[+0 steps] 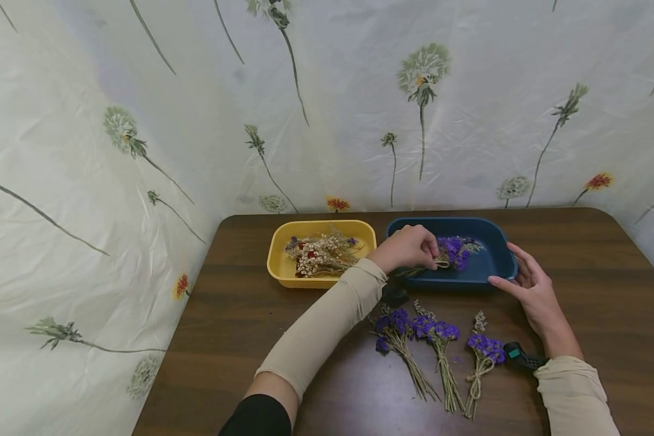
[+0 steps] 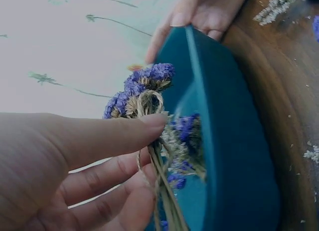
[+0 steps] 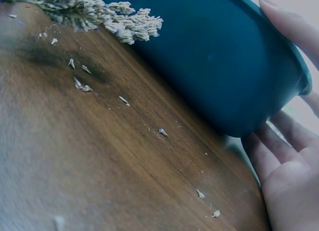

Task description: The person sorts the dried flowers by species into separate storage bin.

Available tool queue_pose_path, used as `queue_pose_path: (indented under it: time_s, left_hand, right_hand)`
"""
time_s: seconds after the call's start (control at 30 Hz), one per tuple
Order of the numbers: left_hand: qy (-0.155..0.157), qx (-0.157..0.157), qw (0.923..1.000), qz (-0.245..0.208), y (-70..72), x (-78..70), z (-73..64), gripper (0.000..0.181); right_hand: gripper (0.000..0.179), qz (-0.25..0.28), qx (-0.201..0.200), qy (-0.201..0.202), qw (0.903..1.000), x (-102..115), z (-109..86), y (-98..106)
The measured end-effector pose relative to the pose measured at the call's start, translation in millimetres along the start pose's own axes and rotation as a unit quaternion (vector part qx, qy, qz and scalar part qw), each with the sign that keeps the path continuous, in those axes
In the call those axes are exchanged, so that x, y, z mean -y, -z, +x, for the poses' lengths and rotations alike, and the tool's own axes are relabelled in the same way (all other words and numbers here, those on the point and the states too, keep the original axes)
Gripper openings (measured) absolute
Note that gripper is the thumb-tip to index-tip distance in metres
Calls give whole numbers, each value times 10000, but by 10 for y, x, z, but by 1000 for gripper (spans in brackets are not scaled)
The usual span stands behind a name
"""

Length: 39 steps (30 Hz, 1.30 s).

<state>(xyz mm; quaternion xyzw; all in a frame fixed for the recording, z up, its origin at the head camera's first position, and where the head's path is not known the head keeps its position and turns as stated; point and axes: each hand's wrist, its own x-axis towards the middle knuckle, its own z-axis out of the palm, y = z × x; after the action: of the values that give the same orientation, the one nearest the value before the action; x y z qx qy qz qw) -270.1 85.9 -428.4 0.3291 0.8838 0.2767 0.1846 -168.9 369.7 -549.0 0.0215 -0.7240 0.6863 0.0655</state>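
Observation:
My left hand pinches a small bunch of dried purple flowers by its stems, just below a twine bow. It holds this bunch over the dark blue tray. More purple and whitish flowers lie inside that tray in the left wrist view. At the tray's right end my right hand grips the corner, with the thumb at the front rim and the fingers round the side. Three bunches lie on the table below the tray: a left bunch, a middle bunch and a twine-tied right bunch.
A yellow tray with mixed dried flowers stands left of the blue one. Loose petals and bits are scattered on the brown wooden table. A flower-printed sheet hangs right behind the table.

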Motion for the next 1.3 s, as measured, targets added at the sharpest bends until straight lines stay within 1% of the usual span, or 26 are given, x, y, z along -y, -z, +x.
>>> queue_pose_path:
  time_s: [0.17, 0.37, 0.53, 0.63, 0.73, 0.87, 1.1, 1.3]
  left_hand:
    - [219, 120, 9995, 185, -95, -49, 90, 11]
    - [358, 97, 9988, 327, -140, -76, 198, 9]
    - [565, 74, 9980, 275, -158, -77, 275, 10]
    - [637, 91, 9977, 222, -183, -69, 307, 8]
    - [669, 161, 9975, 173, -212, -59, 320, 8]
    - [681, 212, 9973, 169, -224, -53, 323, 11]
    - [630, 134, 9979, 27, -172, -7, 330, 12]
    - [544, 8, 9980, -337, -133, 62, 309, 11]
  right_hand:
    - [81, -90, 1, -17, 10000, -1, -5, 4]
    - [81, -91, 10, -11, 10000, 0, 0, 8]
    - [81, 132, 42, 25, 9999, 0, 9, 7]
    - [81, 290, 73, 38, 9995, -4, 13, 12]
    - [81, 192, 103, 6, 9998, -8, 17, 24]
    - [81, -82, 94, -96, 9999, -4, 31, 42]
    - [81, -120, 126, -119, 9998, 6, 63, 56]
    - [81, -175, 146, -142, 9996, -3, 88, 72]
